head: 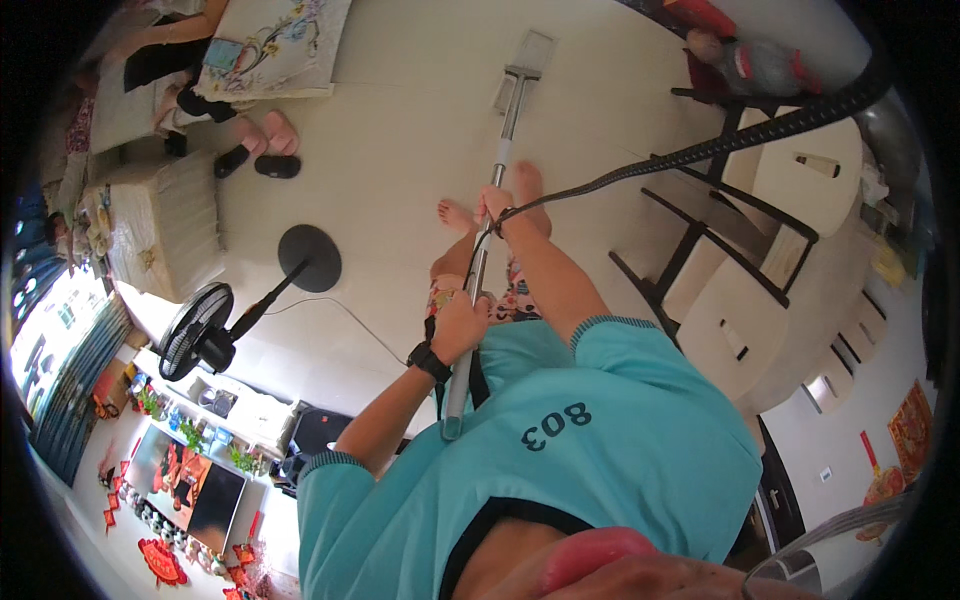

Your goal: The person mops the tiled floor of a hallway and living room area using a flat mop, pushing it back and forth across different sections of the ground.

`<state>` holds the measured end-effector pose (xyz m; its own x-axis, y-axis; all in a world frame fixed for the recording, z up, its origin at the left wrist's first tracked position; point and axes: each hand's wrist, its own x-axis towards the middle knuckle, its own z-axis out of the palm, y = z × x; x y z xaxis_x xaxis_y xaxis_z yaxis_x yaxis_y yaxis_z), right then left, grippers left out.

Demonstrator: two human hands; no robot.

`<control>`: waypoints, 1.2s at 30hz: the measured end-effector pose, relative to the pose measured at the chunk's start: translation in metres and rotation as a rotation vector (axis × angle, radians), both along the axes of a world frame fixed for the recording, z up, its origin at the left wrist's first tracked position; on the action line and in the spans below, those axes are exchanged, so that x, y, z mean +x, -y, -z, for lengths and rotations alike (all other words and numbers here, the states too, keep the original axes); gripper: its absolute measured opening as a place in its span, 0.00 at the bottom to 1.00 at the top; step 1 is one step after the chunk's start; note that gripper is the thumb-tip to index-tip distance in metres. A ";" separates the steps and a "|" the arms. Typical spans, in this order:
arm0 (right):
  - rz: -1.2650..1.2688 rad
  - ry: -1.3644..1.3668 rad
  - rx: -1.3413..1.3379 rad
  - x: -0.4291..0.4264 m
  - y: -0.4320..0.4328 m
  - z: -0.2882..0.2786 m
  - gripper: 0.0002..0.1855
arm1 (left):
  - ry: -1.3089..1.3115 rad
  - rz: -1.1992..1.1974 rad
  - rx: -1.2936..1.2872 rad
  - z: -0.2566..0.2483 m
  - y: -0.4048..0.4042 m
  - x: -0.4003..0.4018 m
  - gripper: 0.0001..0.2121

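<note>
A flat mop with a silver handle (512,112) slants across the middle of the view. Its flat head (534,52) lies on the pale tiled floor, ahead of my bare feet. My left hand (459,326), with a black watch on the wrist, is wrapped around the upper handle near my waist. Lower on the same handle, my right hand (495,204) is closed around it. The handle's grey end (452,424) rests close against my turquoise shirt (600,442). From the upper right, a black cable (645,166) stretches to my right wrist.
A standing fan (199,337) on a round base (309,259) is at left, its thin cord (337,301) on the floor. Dark-framed chairs (739,330) surround a table on the right. Someone sits upper left, near slippers (277,166) and a flower-patterned covered table (307,56).
</note>
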<state>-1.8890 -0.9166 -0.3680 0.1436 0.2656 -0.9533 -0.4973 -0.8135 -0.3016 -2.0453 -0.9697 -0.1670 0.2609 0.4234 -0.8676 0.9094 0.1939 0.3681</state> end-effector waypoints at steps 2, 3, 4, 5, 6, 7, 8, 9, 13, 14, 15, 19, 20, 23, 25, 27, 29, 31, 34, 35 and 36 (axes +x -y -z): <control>0.255 -0.206 0.047 -0.041 -0.003 0.040 0.12 | -0.002 -0.131 -0.049 0.006 0.007 -0.028 0.19; 0.270 -0.196 0.057 -0.051 -0.009 0.052 0.12 | 0.019 -0.169 -0.023 0.005 0.004 -0.034 0.19; 0.128 -0.164 0.069 -0.060 -0.012 0.061 0.12 | 0.037 -0.208 0.003 0.005 0.003 -0.042 0.19; -0.009 -0.128 0.080 -0.064 -0.013 0.070 0.12 | 0.045 -0.196 0.002 0.009 -0.002 -0.048 0.19; -0.141 -0.122 0.027 -0.088 -0.023 0.049 0.13 | -0.006 -0.317 -0.070 0.015 0.006 -0.072 0.19; -0.187 -0.156 0.029 -0.106 -0.032 0.019 0.13 | -0.049 -0.445 -0.144 0.018 0.016 -0.094 0.20; -0.384 -0.129 -0.002 -0.107 -0.042 -0.014 0.14 | -0.035 -0.637 -0.240 0.000 0.009 -0.089 0.20; -0.574 -0.091 -0.018 -0.107 -0.053 -0.045 0.15 | -0.039 -0.652 -0.229 -0.010 0.008 -0.088 0.20; -0.673 0.088 -0.201 -0.140 -0.065 -0.062 0.15 | 0.097 -0.992 -0.388 -0.014 0.025 -0.104 0.14; -0.990 0.212 -0.139 -0.151 -0.065 -0.074 0.15 | 0.193 -1.142 -0.449 -0.016 0.035 -0.108 0.14; -1.011 0.225 -0.127 -0.154 -0.050 -0.051 0.15 | 0.306 -1.268 -0.510 -0.019 0.039 -0.105 0.14; -1.864 0.904 0.366 -0.176 0.000 0.003 0.15 | 0.777 -1.772 -0.878 -0.012 0.082 -0.099 0.15; -1.861 0.868 0.209 -0.194 0.002 -0.015 0.15 | 0.925 -1.918 -0.970 -0.013 0.097 -0.096 0.14; -1.922 0.899 0.077 -0.210 0.015 -0.034 0.13 | 1.306 -2.074 -1.104 -0.024 0.125 -0.082 0.13; -1.943 0.919 0.032 -0.209 0.029 -0.035 0.13 | 1.513 -2.143 -1.160 -0.032 0.138 -0.074 0.13; -1.951 0.917 -0.009 -0.204 0.049 -0.039 0.12 | 1.608 -2.121 -1.139 -0.024 0.168 -0.060 0.13; -1.919 0.908 -0.048 -0.192 0.060 -0.039 0.11 | 1.693 -2.078 -1.146 -0.018 0.191 -0.047 0.13; -1.877 0.880 -0.069 -0.180 0.073 -0.040 0.11 | 1.695 -2.119 -1.216 -0.017 0.210 -0.035 0.13; -1.810 0.848 -0.095 -0.157 0.098 -0.041 0.10 | 1.442 -2.038 -1.043 -0.017 0.231 -0.021 0.12; -1.776 0.839 -0.099 -0.148 0.105 -0.040 0.10 | 1.176 -1.952 -0.808 -0.018 0.234 -0.019 0.12; -1.741 0.828 -0.101 -0.138 0.112 -0.038 0.10 | 1.392 -1.957 -1.065 -0.020 0.233 -0.023 0.10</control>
<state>-2.0266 -1.0281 -0.3302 0.1770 0.5504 -0.8159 0.9756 -0.2073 0.0718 -2.0681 -1.2031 -0.1466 0.5841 0.5220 -0.6215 -0.8093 0.4332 -0.3968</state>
